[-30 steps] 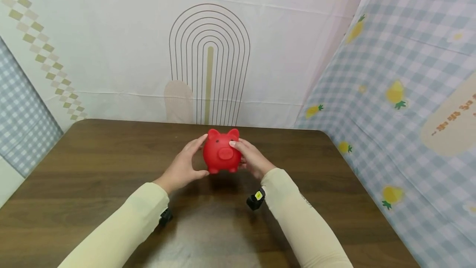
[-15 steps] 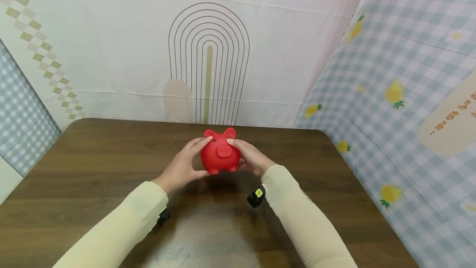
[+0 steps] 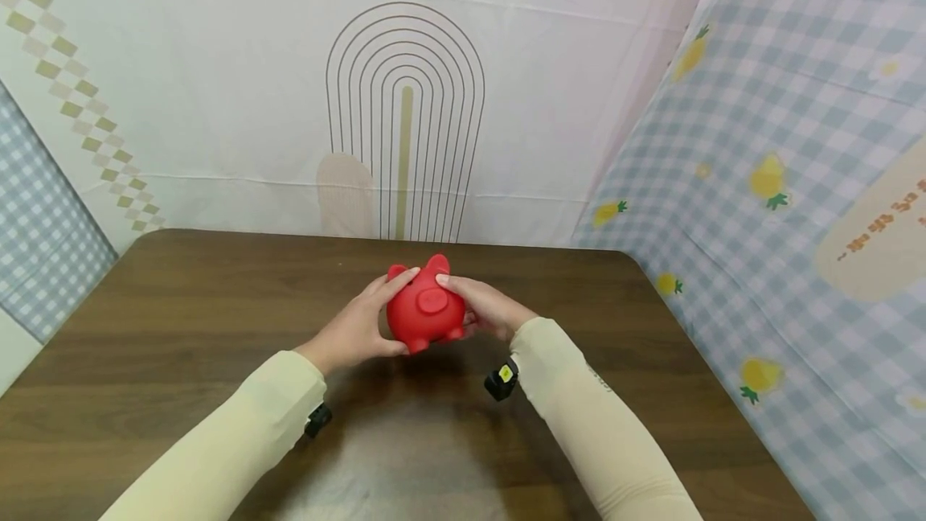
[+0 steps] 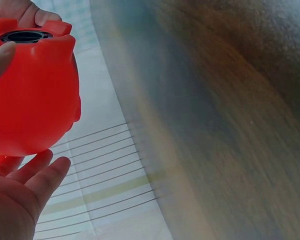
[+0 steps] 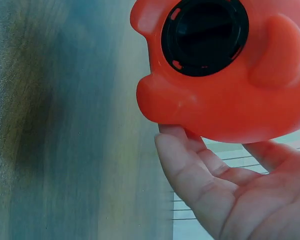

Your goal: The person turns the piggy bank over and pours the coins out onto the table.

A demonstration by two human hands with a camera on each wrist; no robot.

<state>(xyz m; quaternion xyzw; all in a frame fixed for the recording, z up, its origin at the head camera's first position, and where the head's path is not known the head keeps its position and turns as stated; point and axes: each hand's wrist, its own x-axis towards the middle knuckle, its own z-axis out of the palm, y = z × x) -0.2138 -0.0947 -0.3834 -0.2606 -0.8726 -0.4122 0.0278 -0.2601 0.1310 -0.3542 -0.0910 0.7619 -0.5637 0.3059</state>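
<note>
Both hands hold a red piggy bank (image 3: 425,316) in the air over the brown table, its snout facing me and its body tilted. My left hand (image 3: 350,336) grips its left side, thumb low by a foot and fingers up near an ear. On the other side my right hand (image 3: 492,308) has its thumb by the eye, while its fingers go partly out of sight behind the body. The right wrist view shows a round black plug (image 5: 205,37) in the underside, between the stubby feet. The left wrist view shows the plug's edge near the left thumb.
The wood-grain table (image 3: 217,296) ends at a white patterned cloth (image 3: 253,87) behind. A blue checked cloth (image 3: 723,207) with pineapple prints hangs along the right side. Black wrist cameras (image 3: 501,380) sit under the forearms.
The piggy bank has tilted, its ears leaning left, and has shifted slightly left. My left fingers have moved in onto its head, and the left thumb now touches its lower side.
</note>
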